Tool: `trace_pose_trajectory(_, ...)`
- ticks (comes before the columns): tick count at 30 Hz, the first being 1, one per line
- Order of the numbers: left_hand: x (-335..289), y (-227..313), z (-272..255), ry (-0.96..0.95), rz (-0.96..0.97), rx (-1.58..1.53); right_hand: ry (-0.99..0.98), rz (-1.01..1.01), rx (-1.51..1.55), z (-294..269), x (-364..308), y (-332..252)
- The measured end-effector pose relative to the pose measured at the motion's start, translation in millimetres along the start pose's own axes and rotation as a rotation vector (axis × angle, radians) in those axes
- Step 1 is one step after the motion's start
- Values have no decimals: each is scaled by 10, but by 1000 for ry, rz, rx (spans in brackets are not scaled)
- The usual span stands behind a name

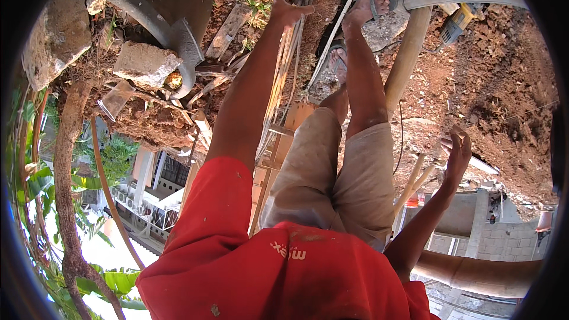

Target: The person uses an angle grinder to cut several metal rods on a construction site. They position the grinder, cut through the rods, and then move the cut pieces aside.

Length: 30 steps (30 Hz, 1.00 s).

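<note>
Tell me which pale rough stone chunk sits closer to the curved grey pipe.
The smaller pale rough stone chunk, beside the curved grey pipe; the bigger one lies farther left.

— Where does the view sit?

— On the person's head, aimed steeply down the front of the body; the red shirt (278, 272) fills the lower edge, very near.

— And farther off?

— The legs run up the middle to the sandalled feet (368, 1) on red soil (504, 77) near the top. The fisheye rim bends everything; it is the only view.
</note>
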<state>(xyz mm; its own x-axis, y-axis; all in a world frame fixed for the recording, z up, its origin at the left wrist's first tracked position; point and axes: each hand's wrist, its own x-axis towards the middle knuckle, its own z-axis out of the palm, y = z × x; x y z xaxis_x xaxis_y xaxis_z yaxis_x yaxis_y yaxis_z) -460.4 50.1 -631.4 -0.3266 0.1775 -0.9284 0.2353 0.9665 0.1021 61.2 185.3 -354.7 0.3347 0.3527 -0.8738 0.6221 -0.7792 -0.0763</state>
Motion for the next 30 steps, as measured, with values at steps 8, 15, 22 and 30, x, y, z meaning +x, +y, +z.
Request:
trace_pose_trajectory(8, -617, 253, -446, 12, -36, 46, 188, 12, -32, -153, -244, -241)
trace_pose_trajectory(15, -700, -184, -1188, 463, 107, 190, 137, -77, -13, -131, -255, -426)
trace_pose_trajectory(22, -453, 164, -768, 209, 3, 525, 61, -143, -112, -60, -347, -658)
trace_pose_trajectory(30, -463, 269, -641, 100, 20, 362, 80, -135, -17, -107, -480, -651)
